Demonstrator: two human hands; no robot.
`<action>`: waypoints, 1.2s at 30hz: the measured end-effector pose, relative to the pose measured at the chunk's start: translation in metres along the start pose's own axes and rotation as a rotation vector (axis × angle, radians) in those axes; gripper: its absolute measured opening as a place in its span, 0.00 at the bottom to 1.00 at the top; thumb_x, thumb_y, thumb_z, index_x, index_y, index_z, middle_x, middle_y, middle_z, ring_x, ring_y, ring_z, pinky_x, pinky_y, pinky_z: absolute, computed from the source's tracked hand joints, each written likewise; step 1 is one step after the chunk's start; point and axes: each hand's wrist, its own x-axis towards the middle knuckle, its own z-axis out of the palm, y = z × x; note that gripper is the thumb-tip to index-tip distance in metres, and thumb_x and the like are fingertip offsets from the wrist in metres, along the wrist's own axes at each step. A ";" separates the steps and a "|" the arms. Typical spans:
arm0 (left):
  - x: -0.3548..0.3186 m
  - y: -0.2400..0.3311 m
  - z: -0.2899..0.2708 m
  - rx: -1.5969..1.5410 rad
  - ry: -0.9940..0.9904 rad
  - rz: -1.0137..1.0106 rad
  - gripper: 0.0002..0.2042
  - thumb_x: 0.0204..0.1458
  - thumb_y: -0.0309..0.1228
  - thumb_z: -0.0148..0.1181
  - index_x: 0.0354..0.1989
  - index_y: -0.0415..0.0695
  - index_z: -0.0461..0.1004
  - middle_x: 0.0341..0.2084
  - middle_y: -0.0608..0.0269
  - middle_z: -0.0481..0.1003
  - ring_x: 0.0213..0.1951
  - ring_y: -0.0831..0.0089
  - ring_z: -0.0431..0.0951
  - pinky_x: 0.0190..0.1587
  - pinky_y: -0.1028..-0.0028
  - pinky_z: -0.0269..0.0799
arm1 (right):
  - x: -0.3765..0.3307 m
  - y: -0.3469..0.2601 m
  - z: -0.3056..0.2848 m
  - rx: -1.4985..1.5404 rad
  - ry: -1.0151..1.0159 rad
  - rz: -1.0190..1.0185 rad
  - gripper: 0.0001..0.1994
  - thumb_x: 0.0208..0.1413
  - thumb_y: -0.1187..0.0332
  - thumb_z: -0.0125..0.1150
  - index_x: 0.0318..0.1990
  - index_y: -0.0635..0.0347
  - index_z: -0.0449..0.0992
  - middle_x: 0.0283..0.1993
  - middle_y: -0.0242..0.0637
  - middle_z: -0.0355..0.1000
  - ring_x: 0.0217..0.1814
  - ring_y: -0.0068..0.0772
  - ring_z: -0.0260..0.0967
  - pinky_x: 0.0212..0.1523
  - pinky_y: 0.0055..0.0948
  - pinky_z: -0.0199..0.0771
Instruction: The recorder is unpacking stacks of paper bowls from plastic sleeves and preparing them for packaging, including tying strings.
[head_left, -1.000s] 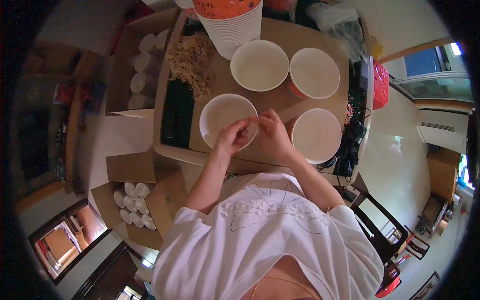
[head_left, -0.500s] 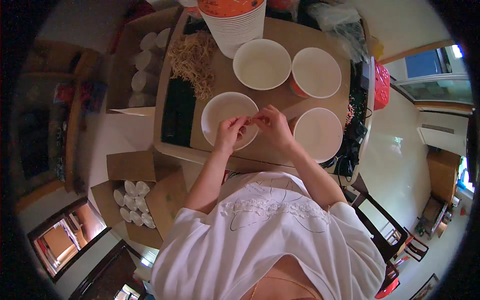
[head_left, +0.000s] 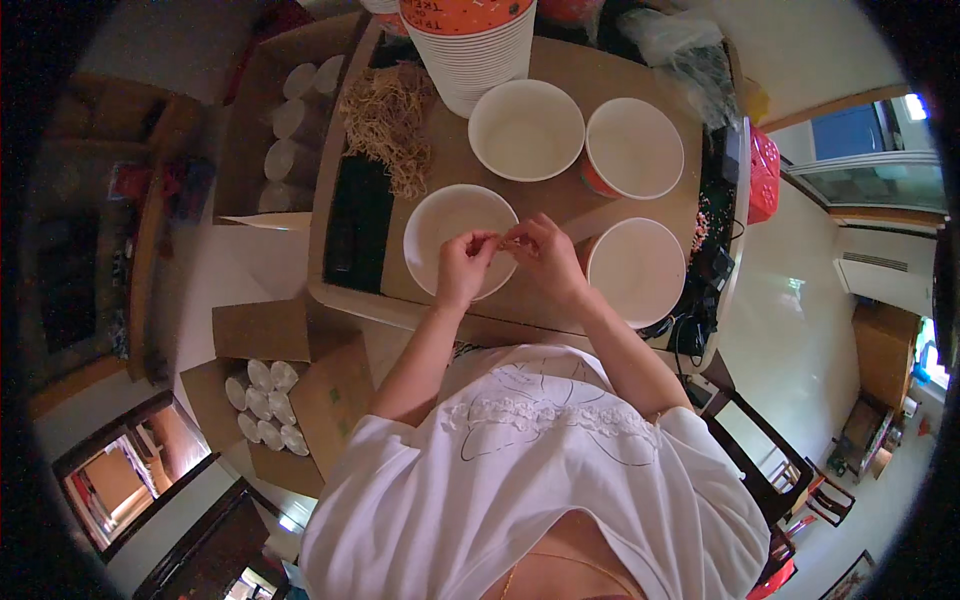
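The left hand (head_left: pixel 465 268) and right hand (head_left: pixel 548 260) nearly meet, fingertips bunched; anything pinched there is too small to tell. Beneath those fingers, the white tub (head_left: pixel 447 216) is probably light, thin-walled, dentable, best held by its rim.

The camera sits on the head and looks down. The shirt (head_left: pixel 540 470) is closest, at six o'clock; the left hand (head_left: pixel 463 270) and right hand (head_left: pixel 547 258) are near the middle, and the table (head_left: pixel 360 308) is toward twelve. It sees very wide, out to a box (head_left: pixel 335 400) at eight and a chair (head_left: pixel 765 497) at four.
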 end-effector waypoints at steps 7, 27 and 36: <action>0.001 -0.006 0.000 -0.141 0.037 -0.001 0.06 0.54 0.31 0.53 0.35 0.43 0.71 0.20 0.70 0.71 0.20 0.84 0.69 0.19 0.83 0.61 | -0.001 0.001 -0.001 -0.039 0.002 0.003 0.05 0.43 0.75 0.60 0.31 0.61 0.73 0.32 0.41 0.66 0.33 0.42 0.68 0.32 0.34 0.69; 0.002 -0.002 -0.006 -0.069 -0.056 -0.043 0.06 0.50 0.29 0.57 0.30 0.38 0.75 0.24 0.65 0.77 0.21 0.85 0.71 0.23 0.83 0.65 | -0.001 -0.006 -0.003 -0.055 0.042 -0.018 0.04 0.45 0.73 0.60 0.30 0.61 0.72 0.32 0.42 0.66 0.34 0.44 0.67 0.33 0.36 0.69; 0.003 -0.013 -0.002 0.085 0.095 0.143 0.07 0.53 0.29 0.53 0.30 0.38 0.74 0.22 0.67 0.76 0.19 0.84 0.67 0.22 0.81 0.61 | 0.000 0.001 -0.002 -0.093 0.032 -0.101 0.05 0.43 0.74 0.60 0.30 0.62 0.73 0.31 0.42 0.66 0.34 0.46 0.67 0.33 0.36 0.69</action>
